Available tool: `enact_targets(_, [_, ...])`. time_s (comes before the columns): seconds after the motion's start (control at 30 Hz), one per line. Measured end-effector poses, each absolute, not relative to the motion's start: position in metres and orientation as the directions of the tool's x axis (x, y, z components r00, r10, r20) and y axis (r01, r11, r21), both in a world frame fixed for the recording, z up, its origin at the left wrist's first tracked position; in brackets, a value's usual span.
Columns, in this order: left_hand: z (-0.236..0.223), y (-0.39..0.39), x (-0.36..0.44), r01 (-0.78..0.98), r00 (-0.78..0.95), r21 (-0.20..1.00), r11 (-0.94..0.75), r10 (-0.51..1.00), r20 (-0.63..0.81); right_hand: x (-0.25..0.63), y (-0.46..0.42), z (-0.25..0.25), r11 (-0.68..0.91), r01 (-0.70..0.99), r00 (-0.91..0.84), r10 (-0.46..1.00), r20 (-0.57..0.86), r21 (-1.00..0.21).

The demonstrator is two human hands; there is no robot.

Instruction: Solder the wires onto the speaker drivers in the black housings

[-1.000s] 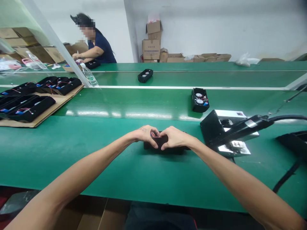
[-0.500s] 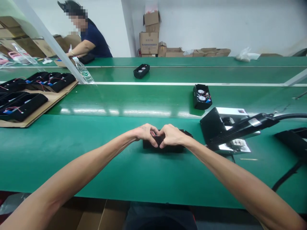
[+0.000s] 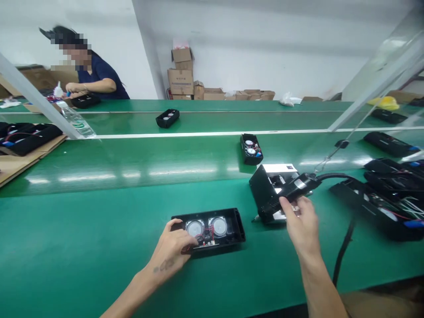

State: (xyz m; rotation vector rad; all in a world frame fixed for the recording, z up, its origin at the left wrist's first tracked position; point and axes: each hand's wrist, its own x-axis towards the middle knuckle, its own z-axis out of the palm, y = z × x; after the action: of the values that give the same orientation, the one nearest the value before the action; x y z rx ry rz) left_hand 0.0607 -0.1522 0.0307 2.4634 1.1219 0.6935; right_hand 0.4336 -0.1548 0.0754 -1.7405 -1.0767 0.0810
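Observation:
A black speaker housing lies open on the green bench in front of me, with two round silver drivers and red wires inside. My left hand rests on its near left edge, fingers on the wiring. My right hand is up at the black corded power tool, which lies across a black and silver stand; the fingers curl around the tool's handle.
Two more open housings sit on the green conveyor beyond. Black housings with wires lie at the right and on cardboard at the left. A person in dark blue works at the far left, near a water bottle.
Both hands were together over the housing. Now my right hand has left it and gone right to the power tool, the left stays on the housing, and the view has turned right.

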Motion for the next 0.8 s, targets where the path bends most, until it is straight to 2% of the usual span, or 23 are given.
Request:
enact_targets(0.1, [0.035,-0.148,0.061,0.593,0.573,0.487,-0.641,0.761,0.304,0.416,-0.145,0.059,0.223,0.408,0.556,0.708,0.435,-0.885])
enact_targets(0.17, [0.035,-0.145,0.059,0.583,0.582,0.470,-0.663,0.744,0.327,0.400,-0.144,0.050,0.423,0.222,0.476,0.739,0.476,-0.878])
enact_targets(0.23, [0.032,-0.141,0.055,0.579,0.607,0.423,-0.697,0.715,0.347,0.392,-0.144,0.048,0.465,0.066,0.409,0.794,0.449,-0.883])
enact_targets(0.33, [0.021,-0.130,0.047,0.548,0.652,0.332,-0.768,0.640,0.405,0.406,-0.149,0.067,0.426,-0.049,0.485,0.801,0.351,-0.904])
enact_targets(0.4, [0.016,-0.123,0.047,0.513,0.668,0.292,-0.807,0.589,0.454,0.425,-0.156,0.092,0.465,-0.028,0.607,0.711,0.354,-0.885])
enact_targets(0.47, [0.013,-0.118,0.052,0.501,0.674,0.272,-0.822,0.568,0.473,0.442,-0.162,0.117,0.527,0.071,0.702,0.577,0.417,-0.847])
enact_targets(0.57, [0.013,-0.118,0.067,0.530,0.664,0.279,-0.801,0.597,0.451,0.457,-0.159,0.135,0.519,0.235,0.708,0.488,0.511,-0.822])
enact_targets(0.7, [0.012,-0.122,0.083,0.568,0.645,0.317,-0.760,0.650,0.402,0.462,-0.148,0.128,0.352,0.371,0.625,0.590,0.511,-0.859])
enact_targets(0.8, [0.013,-0.124,0.087,0.577,0.629,0.343,-0.741,0.671,0.392,0.454,-0.151,0.123,0.319,0.324,0.545,0.707,0.451,-0.891])
